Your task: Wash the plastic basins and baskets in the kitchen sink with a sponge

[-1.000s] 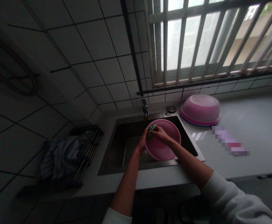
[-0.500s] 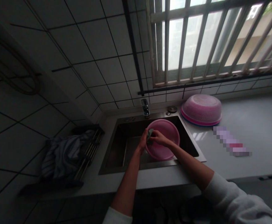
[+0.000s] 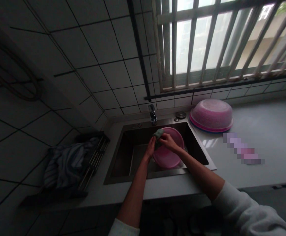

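A round pink basin (image 3: 169, 159) sits within the sink (image 3: 123, 154), close to its right side. My left hand (image 3: 150, 149) grips the basin's left rim, its fingertips partly hidden. Bunched over that same rim is a grey-green cloth (image 3: 159, 133). My right hand (image 3: 168, 142) reaches across the basin, and its fingers are closed on the cloth, pressing it against the rim near my left hand.
Behind the sink stands a metal faucet (image 3: 152, 113), with a round drain cover (image 3: 181, 115) to its right. Upturned pink bowls (image 3: 211, 114) rest on the right counter near a blurred-out item (image 3: 242, 149). On the left, striped cloth (image 3: 69, 160) lies by a metal rack (image 3: 95, 160).
The basin has shifted a little to the left. The cloth has moved up along the rim and shows more above my fingers. Both hands remain close together.
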`<action>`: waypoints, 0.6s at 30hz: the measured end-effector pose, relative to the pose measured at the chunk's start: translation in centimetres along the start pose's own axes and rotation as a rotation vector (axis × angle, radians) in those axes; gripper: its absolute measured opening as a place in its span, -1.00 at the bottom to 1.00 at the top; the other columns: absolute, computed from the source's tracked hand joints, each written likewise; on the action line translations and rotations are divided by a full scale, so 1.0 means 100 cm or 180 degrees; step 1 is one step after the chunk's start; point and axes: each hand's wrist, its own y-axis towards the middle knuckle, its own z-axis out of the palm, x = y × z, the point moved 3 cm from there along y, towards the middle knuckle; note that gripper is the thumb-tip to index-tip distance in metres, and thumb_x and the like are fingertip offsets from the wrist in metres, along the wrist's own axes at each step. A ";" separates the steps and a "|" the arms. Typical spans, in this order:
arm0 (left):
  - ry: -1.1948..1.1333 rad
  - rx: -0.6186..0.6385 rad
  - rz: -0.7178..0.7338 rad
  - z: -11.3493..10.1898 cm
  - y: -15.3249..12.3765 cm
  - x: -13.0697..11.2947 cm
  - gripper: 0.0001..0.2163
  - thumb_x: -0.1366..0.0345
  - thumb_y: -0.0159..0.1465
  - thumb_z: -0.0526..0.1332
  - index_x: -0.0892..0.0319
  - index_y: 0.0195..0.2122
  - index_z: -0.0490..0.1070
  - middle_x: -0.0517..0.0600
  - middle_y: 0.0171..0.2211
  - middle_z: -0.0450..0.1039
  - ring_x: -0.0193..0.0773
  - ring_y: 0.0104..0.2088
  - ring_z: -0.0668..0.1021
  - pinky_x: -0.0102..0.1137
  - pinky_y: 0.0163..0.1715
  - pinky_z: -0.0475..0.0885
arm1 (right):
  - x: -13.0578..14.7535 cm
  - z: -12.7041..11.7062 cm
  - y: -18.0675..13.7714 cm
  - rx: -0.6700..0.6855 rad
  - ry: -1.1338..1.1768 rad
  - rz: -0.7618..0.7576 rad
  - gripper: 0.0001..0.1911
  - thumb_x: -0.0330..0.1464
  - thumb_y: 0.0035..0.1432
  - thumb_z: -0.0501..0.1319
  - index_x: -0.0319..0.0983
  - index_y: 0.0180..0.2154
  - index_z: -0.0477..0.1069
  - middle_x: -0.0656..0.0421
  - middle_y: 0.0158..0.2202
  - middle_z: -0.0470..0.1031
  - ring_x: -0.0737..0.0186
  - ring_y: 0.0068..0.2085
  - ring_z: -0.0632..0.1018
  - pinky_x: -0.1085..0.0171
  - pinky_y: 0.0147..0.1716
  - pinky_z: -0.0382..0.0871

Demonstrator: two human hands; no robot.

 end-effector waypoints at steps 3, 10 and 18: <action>-0.0066 0.0092 0.0106 0.002 -0.001 -0.001 -0.49 -0.12 0.39 0.20 0.13 0.18 0.55 0.11 0.32 0.43 0.04 0.40 0.35 -0.11 0.45 0.08 | -0.004 -0.021 0.005 -0.0852 0.0030 0.0177 -0.66 -0.18 0.04 0.29 -0.25 -0.19 0.53 0.06 -0.20 0.63 0.09 -0.19 0.60 0.21 -0.16 0.49; -0.0521 0.0382 -0.0251 0.006 0.000 0.009 -0.29 -0.29 0.28 0.23 0.18 0.21 0.52 0.19 0.23 0.52 0.11 0.36 0.41 -0.01 0.41 0.17 | 0.003 -0.027 0.002 -0.0771 -0.0009 0.0361 -0.68 -0.24 0.00 0.28 -0.26 -0.19 0.50 0.04 -0.20 0.61 0.11 -0.23 0.60 0.23 -0.25 0.50; -0.0617 0.0087 -0.0414 -0.001 -0.002 0.006 -0.45 -0.21 0.26 0.31 0.12 0.07 0.62 0.10 0.08 0.64 0.08 0.37 0.40 -0.08 0.43 0.17 | -0.008 0.019 -0.028 0.1663 -0.0347 0.1041 -0.90 -0.44 -0.07 0.33 -0.29 -0.40 0.51 0.18 -0.45 0.53 0.30 -0.47 0.48 0.37 -0.48 0.36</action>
